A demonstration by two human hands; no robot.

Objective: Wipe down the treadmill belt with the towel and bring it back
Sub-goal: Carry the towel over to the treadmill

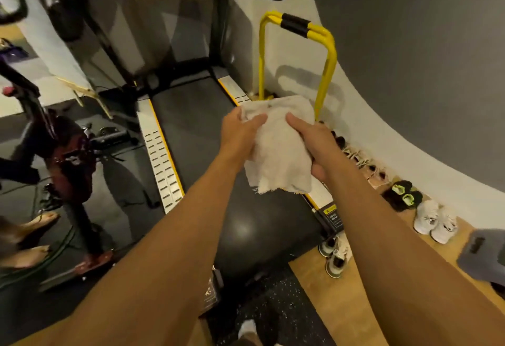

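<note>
Towel (278, 151) above treadmill belt (196, 132); left grip (240, 132), right grip (314, 146) both clutching it.

One wide-angle view, worn on the head, looks forward and steeply down along the belt (191, 132), which runs from lower centre to upper centre of the frame. Both forearms enter at the bottom edge, close to the lens. The left hand (240, 134) and right hand (314, 143) hold the towel (278, 151) at mid-frame. The wall (410, 45) at upper right bows with the lens.
</note>
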